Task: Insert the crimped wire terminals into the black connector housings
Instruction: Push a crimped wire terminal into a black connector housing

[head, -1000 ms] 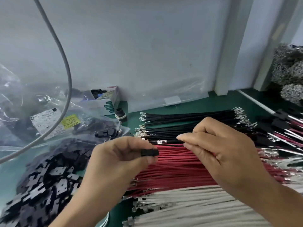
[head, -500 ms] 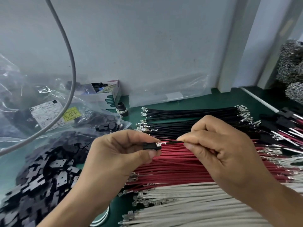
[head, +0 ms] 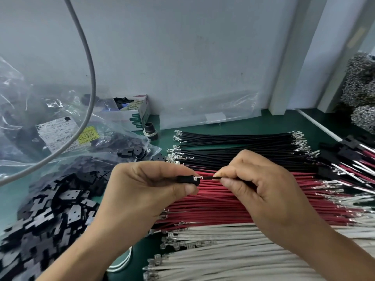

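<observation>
**Black wire terminal at the mouth of a housing, most of the batch untouched**

Green bench matting (head: 233, 130) is seen below a pale wall, and 3 bundles of loose wires are laid across it: black wires (head: 233, 147) farthest, red wires (head: 223, 207) in the middle, white wires (head: 233, 252) nearest. A black housing (head: 185, 179) is pinched between thumb and fingers of the left hand (head: 142, 191). A single black wire (head: 211, 177) is pinched by the right hand (head: 263, 189), and its metal terminal (head: 197, 178) is held against the housing's open end; whether it is fully seated cannot be told. At the right edge, finished assemblies (head: 349, 159) with wires already fitted are seen. A heap of unused housings (head: 50, 209) lies at the left, beside a clear bag (head: 60, 126). The task is judged to be at an early stage, with far more left than done.
</observation>
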`<control>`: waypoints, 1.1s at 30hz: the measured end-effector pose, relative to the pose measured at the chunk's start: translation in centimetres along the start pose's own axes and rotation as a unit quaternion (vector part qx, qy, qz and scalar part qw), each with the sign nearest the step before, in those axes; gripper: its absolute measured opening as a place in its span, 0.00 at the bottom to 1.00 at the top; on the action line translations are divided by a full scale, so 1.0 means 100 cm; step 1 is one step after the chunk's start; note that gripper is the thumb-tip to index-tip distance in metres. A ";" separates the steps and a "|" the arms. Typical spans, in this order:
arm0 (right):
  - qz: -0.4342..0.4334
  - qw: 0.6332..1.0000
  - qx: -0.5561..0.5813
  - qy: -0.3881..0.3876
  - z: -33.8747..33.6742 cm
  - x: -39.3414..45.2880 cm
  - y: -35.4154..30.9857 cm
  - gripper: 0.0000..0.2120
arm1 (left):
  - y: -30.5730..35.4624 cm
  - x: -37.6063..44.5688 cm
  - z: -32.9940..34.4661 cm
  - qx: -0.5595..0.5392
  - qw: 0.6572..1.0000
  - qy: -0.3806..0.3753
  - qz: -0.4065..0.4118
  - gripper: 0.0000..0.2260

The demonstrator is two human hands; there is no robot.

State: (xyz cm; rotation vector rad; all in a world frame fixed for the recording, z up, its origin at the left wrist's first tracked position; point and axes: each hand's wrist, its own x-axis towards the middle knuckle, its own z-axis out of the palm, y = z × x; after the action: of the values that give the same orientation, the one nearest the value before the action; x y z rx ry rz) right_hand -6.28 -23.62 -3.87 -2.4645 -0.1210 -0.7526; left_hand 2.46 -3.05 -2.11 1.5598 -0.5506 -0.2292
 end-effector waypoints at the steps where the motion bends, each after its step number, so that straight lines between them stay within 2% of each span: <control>1: -0.017 0.999 -0.031 0.003 -0.002 0.001 -0.001 0.10 | -0.001 0.000 0.000 0.020 1.000 0.000 0.005 0.11; 3: -0.050 0.996 -0.079 0.008 -0.006 0.003 -0.002 0.09 | -0.002 0.002 0.000 0.046 0.999 0.004 0.007 0.11; 5: -0.062 0.995 -0.075 0.010 -0.010 0.003 -0.001 0.09 | -0.003 0.003 0.001 0.036 0.999 0.003 -0.002 0.11; 10: -0.048 0.999 -0.014 0.003 -0.012 0.002 0.002 0.09 | -0.001 0.001 0.001 0.001 1.000 -0.020 -0.023 0.11; 15: -0.027 0.999 -0.021 -0.016 -0.007 0.002 0.001 0.08 | -0.003 0.003 -0.003 -0.029 0.998 -0.037 -0.035 0.12; 19: -0.071 0.993 -0.098 -0.002 -0.009 0.003 -0.002 0.08 | -0.007 0.002 0.000 0.050 0.998 -0.020 0.024 0.10; 21: -0.072 0.994 -0.085 0.005 -0.007 0.003 -0.001 0.08 | -0.009 0.002 0.001 0.077 0.996 -0.007 0.036 0.11; 28: -0.026 0.999 0.012 -0.023 -0.007 0.003 0.001 0.09 | -0.003 0.003 -0.003 0.006 0.999 -0.046 0.004 0.10; 33: -0.020 0.999 -0.039 -0.012 0.006 0.001 -0.009 0.10 | -0.007 0.000 0.005 0.047 0.998 -0.004 0.039 0.10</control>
State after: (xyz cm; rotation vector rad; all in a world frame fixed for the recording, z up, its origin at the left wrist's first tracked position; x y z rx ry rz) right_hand -6.13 -22.56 -3.82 -2.5525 -0.1534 -0.7571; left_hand 2.35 -3.46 -2.87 1.6255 -0.6353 -0.1525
